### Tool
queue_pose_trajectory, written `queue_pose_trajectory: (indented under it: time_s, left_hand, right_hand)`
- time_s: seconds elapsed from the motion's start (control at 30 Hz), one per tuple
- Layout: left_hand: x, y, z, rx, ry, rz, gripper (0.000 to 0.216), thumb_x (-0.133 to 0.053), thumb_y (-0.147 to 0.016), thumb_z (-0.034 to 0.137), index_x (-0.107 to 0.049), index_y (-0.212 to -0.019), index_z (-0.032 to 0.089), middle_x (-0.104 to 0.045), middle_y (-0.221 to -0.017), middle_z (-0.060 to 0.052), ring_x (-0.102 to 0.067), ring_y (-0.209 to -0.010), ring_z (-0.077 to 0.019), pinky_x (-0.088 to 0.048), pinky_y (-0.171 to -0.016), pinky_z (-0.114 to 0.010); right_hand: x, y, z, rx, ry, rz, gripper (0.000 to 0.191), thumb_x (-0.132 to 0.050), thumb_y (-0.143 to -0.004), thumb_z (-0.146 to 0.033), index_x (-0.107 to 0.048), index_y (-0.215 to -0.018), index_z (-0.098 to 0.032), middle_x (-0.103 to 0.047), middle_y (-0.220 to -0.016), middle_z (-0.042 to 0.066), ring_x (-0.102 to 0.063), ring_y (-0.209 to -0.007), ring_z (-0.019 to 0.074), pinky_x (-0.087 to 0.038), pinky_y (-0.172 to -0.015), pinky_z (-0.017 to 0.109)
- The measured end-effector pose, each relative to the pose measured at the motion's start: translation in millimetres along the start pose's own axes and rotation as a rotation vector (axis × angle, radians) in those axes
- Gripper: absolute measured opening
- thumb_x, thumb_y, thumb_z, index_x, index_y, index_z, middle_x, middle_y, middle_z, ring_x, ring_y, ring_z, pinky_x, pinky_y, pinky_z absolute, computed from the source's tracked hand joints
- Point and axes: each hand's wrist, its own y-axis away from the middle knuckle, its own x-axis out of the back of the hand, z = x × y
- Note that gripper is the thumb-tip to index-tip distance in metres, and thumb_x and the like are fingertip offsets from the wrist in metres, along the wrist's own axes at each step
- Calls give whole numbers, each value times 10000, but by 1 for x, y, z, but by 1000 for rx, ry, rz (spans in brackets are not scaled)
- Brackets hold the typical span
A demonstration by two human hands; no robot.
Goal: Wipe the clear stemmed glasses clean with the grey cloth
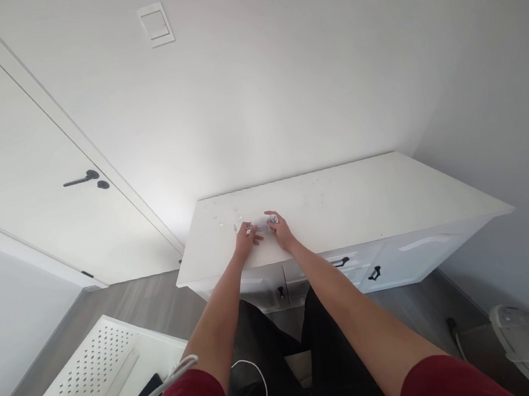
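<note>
Head view: both hands are partly closed, fingers curled about a small clear piece (262,224) that spans the gap between them, over the tabletop (361,199). The left hand (247,237) grips its left end, the right hand (281,230) its right end; its exact shape is too small to tell. Clear bits (221,224) lie scattered just beyond the left hand, others beyond and right of the right hand. A door handle (83,178) is well left of both.
</note>
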Motion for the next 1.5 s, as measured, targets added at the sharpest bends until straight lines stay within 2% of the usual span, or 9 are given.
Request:
queue_pose_trajectory:
  time_s: [0.17, 0.3, 0.53, 0.63, 0.73, 0.8, 1.0, 1.23, 1.5]
  left_hand:
    - [2, 3, 2, -8, 27, -25, 563, -696, -911, 468, -467, -1386, 271, -622, -1164, -84, -759, -745, -149, -572, -604, -252]
    - [4, 2, -1, -9, 27, -40, 614, -803, -811, 412, -522, -1337, 266, -639, -1172, -81, -756, -750, -155, -564, -601, -245]
    - [2, -3, -6, 14, -6, 35, 430, -639, -899, 591, -565, -1031, 189, -634, -658, 15, -617, -469, -123, -463, -460, -221]
    - [1, 0, -2, 0, 6, 25, 478, -662, -882, 579, -547, -1154, 203, -693, -830, -28, -693, -577, -140, -484, -485, -217]
    - [2, 4, 2, -23, 21, 2, 678, -774, -802, 474, -457, -1364, 268, -683, -1109, -66, -740, -700, -145, -536, -557, -233]
    - [2, 5, 3, -27, 17, -7, 685, -798, -777, 437, -476, -1359, 272, -674, -1134, -64, -730, -689, -134, -540, -572, -240]
    - [4, 1, -2, 11, -37, 17, 412, -686, -870, 556, -589, -1049, 198, -646, -656, 18, -590, -472, -116, -462, -494, -235]
    - [4, -1, -3, 28, -55, 38, 437, -666, -864, 626, -559, -924, 207, -623, -544, 30, -529, -409, -112, -422, -473, -232]
    - [4, 3, 3, 9, 8, -9, 634, -781, -794, 508, -534, -1303, 223, -684, -747, 11, -665, -583, -136, -498, -540, -233]
  right_hand:
    - [-1, 1, -3, -10, -9, 11, 445, -694, -724, -407, -647, -1143, -264, -611, -787, -3, -555, -786, 199, -415, -693, 317]
    - [-3, 2, -5, -6, -9, 26, 422, -711, -698, -418, -655, -1079, -244, -608, -769, -12, -555, -757, 186, -409, -682, 306]
    - [-6, 3, -7, 19, -3, 20, 392, -734, -677, -425, -673, -1014, -234, -626, -763, 0, -568, -748, 196, -411, -679, 307]
    - [-6, 3, -7, 25, -6, 15, 379, -735, -681, -425, -676, -1003, -235, -630, -767, 3, -561, -736, 194, -410, -674, 308]
    - [-5, 3, -5, 24, -11, 14, 378, -739, -681, -428, -673, -998, -233, -635, -780, 3, -562, -738, 192, -415, -680, 311]
    - [-5, 2, -4, 22, -15, 14, 378, -740, -682, -430, -671, -995, -231, -635, -783, 3, -562, -738, 191, -418, -681, 312]
    - [-4, -1, 2, 22, -26, 6, 376, -734, -695, -418, -670, -1017, -234, -637, -803, 11, -560, -751, 194, -433, -689, 318]
    - [-2, -3, 7, 24, -24, -11, 352, -719, -697, -390, -670, -1013, -245, -640, -824, 17, -558, -762, 199, -444, -689, 319]
    - [-2, -6, 10, 11, -30, -33, 343, -674, -700, -365, -648, -1024, -255, -619, -872, 6, -538, -740, 176, -451, -700, 318]
